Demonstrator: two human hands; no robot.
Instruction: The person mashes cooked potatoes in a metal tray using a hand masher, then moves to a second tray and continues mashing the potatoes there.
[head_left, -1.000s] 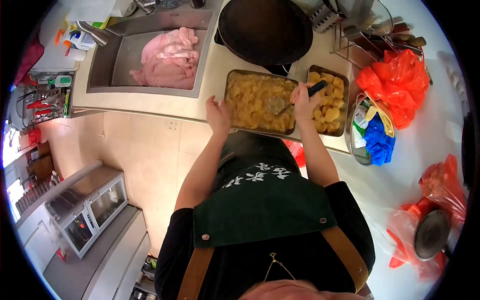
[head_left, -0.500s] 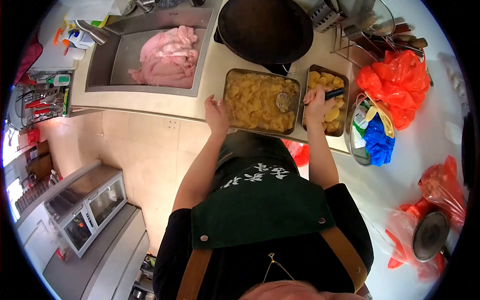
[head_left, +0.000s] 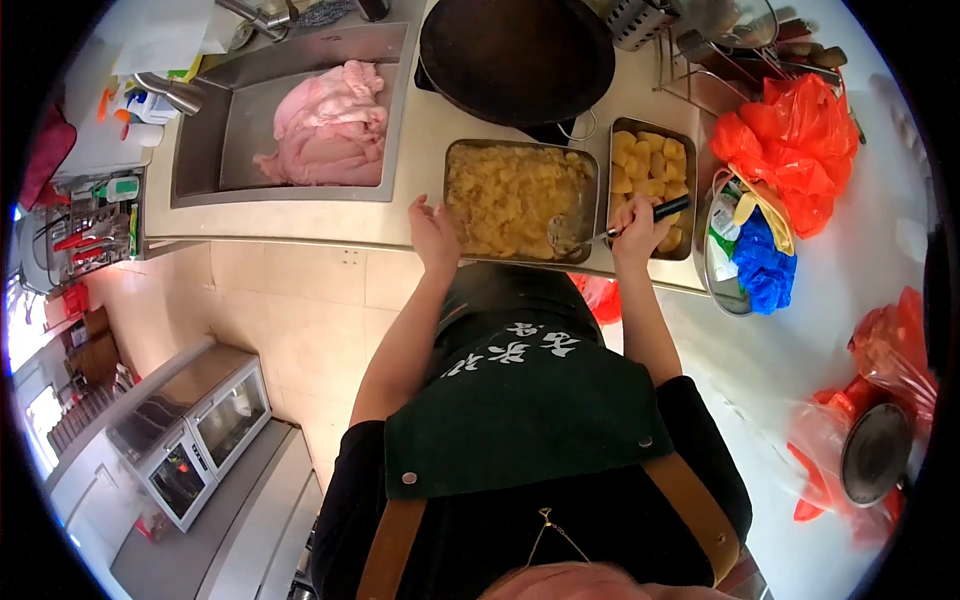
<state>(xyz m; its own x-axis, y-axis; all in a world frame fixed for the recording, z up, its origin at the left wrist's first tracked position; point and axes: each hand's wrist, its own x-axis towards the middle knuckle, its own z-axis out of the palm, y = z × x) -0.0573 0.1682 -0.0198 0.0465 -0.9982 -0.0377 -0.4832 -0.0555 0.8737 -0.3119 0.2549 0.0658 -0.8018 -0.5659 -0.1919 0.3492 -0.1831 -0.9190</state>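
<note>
Two hands show in my head view, both over the front edge of the surface (head_left: 300,222), and what matters most to me is the line from the right hand (head_left: 640,236) to the working end of its utensil. I have that hand closed around the black handle (head_left: 672,207), low down towards the metal shaft. The utensil's round metal head (head_left: 560,234) lies to the left of the fingers, against the yellow mash (head_left: 510,195) in the larger tray (head_left: 598,185), close to that tray's front right corner. Its long axis runs aslant: the handle's end points right and towards the back edge of the surface, the head left and towards the front edge. So the shaft spans the neighbouring sides of both trays, and the right hand itself sits over the smaller tray (head_left: 694,190), in front of the yellow chunks (head_left: 650,160).

My left hand (head_left: 434,236) is at the larger tray's left side, near its front left corner, fingers partly curled; I cannot tell whether it grips the rim. The right hand is clearly the nearer to the head. Behind the larger tray sits a dark wok (head_left: 515,60).
</note>
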